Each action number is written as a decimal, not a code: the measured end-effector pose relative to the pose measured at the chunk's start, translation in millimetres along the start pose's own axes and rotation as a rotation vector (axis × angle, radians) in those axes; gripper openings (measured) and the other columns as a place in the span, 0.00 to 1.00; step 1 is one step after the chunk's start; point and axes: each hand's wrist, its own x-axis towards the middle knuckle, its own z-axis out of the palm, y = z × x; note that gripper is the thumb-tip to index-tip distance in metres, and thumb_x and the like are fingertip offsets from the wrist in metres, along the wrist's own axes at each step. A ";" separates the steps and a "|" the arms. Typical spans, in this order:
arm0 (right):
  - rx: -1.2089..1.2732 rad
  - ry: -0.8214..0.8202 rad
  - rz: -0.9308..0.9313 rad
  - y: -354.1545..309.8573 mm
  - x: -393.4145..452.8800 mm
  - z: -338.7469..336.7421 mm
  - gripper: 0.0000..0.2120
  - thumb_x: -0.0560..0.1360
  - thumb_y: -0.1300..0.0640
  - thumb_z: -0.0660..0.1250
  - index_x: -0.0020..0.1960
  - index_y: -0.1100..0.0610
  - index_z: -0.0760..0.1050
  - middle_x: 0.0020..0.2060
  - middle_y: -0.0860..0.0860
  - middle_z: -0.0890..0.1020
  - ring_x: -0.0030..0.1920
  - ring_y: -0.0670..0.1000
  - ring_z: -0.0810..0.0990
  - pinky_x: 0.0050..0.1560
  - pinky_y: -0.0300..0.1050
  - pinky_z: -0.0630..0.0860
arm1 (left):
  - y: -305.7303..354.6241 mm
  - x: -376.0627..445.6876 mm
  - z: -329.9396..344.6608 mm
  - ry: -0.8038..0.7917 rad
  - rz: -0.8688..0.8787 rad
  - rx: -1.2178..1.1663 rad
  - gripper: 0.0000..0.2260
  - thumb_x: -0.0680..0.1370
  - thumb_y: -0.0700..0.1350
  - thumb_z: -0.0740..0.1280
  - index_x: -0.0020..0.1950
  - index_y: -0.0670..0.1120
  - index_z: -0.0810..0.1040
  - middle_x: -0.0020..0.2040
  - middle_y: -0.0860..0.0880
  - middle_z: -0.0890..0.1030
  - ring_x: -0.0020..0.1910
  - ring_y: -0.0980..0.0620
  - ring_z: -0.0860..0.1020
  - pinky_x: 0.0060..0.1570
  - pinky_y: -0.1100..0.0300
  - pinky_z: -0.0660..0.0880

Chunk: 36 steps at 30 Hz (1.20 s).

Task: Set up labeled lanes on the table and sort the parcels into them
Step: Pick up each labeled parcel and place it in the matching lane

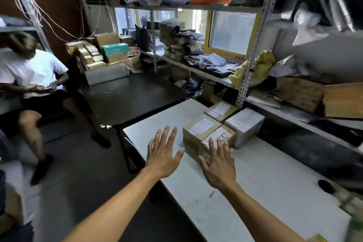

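Both hands reach out over a white table [265, 173], fingers spread and straight. The left hand [164, 155] hovers above the table's left edge, holding nothing. The right hand [220, 165] is at the near side of a small brown box [218, 139]; whether it touches is unclear. Three more boxes [222, 111] sit packed against it, one white box [244, 126] among them. Metal shelves [253, 49] stacked with parcels stand behind. A person in a white shirt [29, 70] sits at left.

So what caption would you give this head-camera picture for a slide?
Both open hands, left hand and right hand, reach toward four parcels clustered on a white table.
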 end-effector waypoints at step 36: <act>1.492 0.177 0.999 0.3 323.5 79.8 0.62 0.60 0.14 0.62 0.84 0.45 0.49 0.78 0.53 0.68 0.75 0.59 0.71 0.75 0.66 0.65 | -46.0 392.0 104.9 -0.858 -0.280 -0.814 0.28 0.84 0.65 0.47 0.82 0.57 0.52 0.83 0.51 0.55 0.79 0.44 0.59 0.73 0.38 0.63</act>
